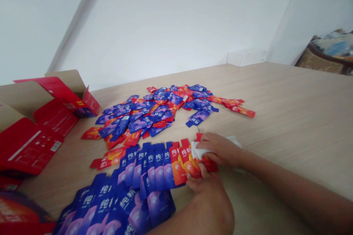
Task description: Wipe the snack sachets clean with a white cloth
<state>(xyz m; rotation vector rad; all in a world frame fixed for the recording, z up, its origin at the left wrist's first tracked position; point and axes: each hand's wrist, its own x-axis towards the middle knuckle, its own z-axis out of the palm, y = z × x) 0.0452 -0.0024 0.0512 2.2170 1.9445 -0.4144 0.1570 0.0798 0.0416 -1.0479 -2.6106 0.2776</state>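
Red foil-look sachets with orange print, white Chinese characters and narrow tab tops, laid upright and overlapping at the right end of a row on the pale wood-grain tabletop. Blue-violet sachets of the same shape continue the row leftward. Right hand over the rightmost red sachet: fingers bent, bunched on a white cloth or tissue, which lies against that sachet; a further white piece shows behind the hand. Left hand just nearer, fingers partly spread at the lower edge of the red sachets, touching them; cannot tell whether it pinches one. Near left, a fanned bunch of blue-violet sachets overlaps, running out of view at the bottom edge. One red sachet lies sideways just beyond the row's left part. Farther off, a loose mixed heap of red and blue sachets, a few strays at its right side. Far left, an opened red carton, flaps up, barcode visible; another red carton behind it. Far right, a small white box by the white wall; a patterned chair beyond the table.
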